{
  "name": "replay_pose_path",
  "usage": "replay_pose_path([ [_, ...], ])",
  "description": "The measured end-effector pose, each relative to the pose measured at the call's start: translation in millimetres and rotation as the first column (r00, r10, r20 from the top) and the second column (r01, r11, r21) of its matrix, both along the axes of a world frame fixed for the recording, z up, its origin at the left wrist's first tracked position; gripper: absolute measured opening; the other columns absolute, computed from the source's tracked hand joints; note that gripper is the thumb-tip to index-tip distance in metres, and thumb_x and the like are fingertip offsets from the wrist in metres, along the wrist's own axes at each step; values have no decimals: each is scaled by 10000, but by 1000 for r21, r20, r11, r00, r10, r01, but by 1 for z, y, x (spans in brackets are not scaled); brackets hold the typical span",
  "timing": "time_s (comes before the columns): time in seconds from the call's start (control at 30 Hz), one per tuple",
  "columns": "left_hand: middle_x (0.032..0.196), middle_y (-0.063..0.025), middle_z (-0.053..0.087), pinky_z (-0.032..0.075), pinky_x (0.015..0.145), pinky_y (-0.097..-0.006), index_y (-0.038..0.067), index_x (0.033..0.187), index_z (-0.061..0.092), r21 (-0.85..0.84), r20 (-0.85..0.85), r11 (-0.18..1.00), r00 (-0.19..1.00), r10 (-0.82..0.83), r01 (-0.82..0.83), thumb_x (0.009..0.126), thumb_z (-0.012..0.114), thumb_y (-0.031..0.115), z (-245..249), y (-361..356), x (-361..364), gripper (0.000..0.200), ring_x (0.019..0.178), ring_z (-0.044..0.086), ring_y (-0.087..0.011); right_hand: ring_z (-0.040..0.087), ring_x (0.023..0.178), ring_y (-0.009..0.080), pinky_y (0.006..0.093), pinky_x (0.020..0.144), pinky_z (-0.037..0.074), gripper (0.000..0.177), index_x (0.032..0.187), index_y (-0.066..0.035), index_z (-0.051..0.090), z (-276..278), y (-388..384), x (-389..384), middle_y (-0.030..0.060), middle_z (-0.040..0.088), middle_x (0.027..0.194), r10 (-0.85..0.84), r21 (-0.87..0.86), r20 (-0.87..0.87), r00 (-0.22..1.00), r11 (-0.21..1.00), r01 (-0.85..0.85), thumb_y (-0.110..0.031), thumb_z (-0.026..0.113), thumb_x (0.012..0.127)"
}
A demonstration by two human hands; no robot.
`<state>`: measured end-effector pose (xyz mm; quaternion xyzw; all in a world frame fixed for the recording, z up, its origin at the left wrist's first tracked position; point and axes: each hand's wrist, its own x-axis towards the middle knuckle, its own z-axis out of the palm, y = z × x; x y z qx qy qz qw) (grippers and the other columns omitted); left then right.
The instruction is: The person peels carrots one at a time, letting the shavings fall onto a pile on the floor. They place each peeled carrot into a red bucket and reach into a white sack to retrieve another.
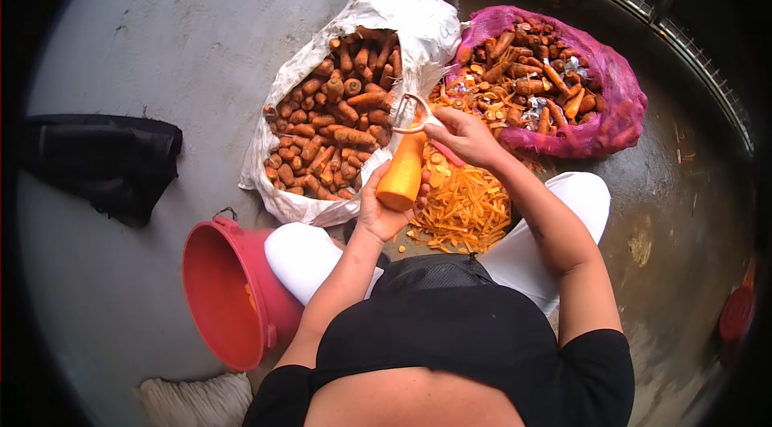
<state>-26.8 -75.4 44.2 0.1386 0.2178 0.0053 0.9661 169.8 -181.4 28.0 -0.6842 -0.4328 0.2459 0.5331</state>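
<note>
My left hand (386,216) is wrapped round the thick end of a peeled, bright orange carrot (401,174), which points away from me. In my right hand (466,137) is a Y-shaped peeler (412,112), its head right at the carrot's far, narrower end. Below the hands lies a heap of carrot peelings (466,210) on the floor between my knees. Just beyond my left hand a white sack (281,89) lies open, full of unpeeled carrots (326,145).
A pink mesh sack (623,101) with carrots and scraps lies at the right. Beside my left knee a red bucket (281,266) leans on its side, with a bit of orange inside. A black cloth item (104,162) is at far left, pale fabric (197,401) at bottom left.
</note>
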Motion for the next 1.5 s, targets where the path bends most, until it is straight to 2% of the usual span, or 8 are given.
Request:
replay_pose_path([
  [0.1, 1075, -169, 607, 538, 777, -367, -18, 1262, 468, 64, -13, 995, 997, 74, -73, 913, 539, 390, 5, 4, -3, 542, 940, 618, -262, 582, 774, 255, 364, 702, 453, 324, 1003, -56, 595, 33, -14, -5, 116, 588, 832, 166, -81, -4, 986, 983, -166, -370, 555, 933],
  [0.2, 1056, -168, 616, 533, 824, -395, -35, 1232, 486, 93, -77, 984, 985, 157, -150, 900, 546, 370, 17, 5, -6, 527, 958, 619, -280, 582, 760, 268, 376, 693, 449, 301, 993, -45, 593, 29, -16, -5, 131, 592, 820, 180, 30, 415, 892, 977, -211, -337, 540, 945],
  [0.33, 1033, -161, 622, 509, 850, -398, -32, 1185, 525, 54, -111, 990, 985, 133, -128, 854, 562, 386, 30, 3, -11, 535, 957, 618, -290, 499, 628, 109, 278, 584, 414, 336, 920, 6, 598, 49, -22, -6, 28, 525, 684, 293, 54, 117, 949, 952, -301, -308, 500, 986],
  [0.43, 1039, -161, 615, 511, 805, -401, 34, 1180, 547, -45, -162, 995, 983, 86, -94, 871, 534, 389, 36, 3, -14, 472, 932, 608, -280, 513, 600, 115, 295, 614, 403, 520, 675, -9, 625, 51, -14, -15, 22, 552, 570, 107, 106, 17, 994, 988, -108, -345, 404, 1004],
  [0.57, 1004, -98, 639, 520, 740, -375, 83, 1163, 567, 37, -176, 996, 980, 92, -86, 934, 489, 434, 29, -1, -16, 427, 874, 627, -239, 453, 536, 157, 300, 712, 326, 432, 552, -119, 615, 59, -15, -35, -33, 553, 512, -111, 184, 528, 842, 983, 15, -288, 520, 939],
  [0.73, 1014, -97, 638, 531, 763, -356, 81, 1174, 558, 96, -260, 995, 965, 30, -5, 955, 469, 432, 26, -11, -16, 423, 909, 634, -228, 430, 510, 181, 326, 607, 346, 300, 472, -140, 556, 64, -12, -49, -19, 511, 486, -233, 372, 652, 721, 927, -37, -156, 637, 760],
  [1.17, 1056, -110, 624, 537, 820, -392, 59, 1182, 534, 59, -260, 998, 965, 26, -10, 953, 495, 364, 25, -15, -14, 384, 962, 628, -250, 414, 490, 190, 339, 571, 324, 391, 419, -144, 421, 60, -9, -49, -10, 434, 433, -225, 345, 705, 673, 937, -48, -178, 627, 749],
  [1.5, 1038, -116, 630, 543, 831, -397, 53, 1156, 554, 56, -236, 998, 971, 35, -22, 936, 529, 327, 20, -11, -11, 353, 949, 633, -252, 401, 488, 219, 362, 576, 312, 389, 423, -122, 436, 31, 7, -46, 12, 432, 434, -97, 331, 567, 818, 936, -118, -179, 593, 775],
])
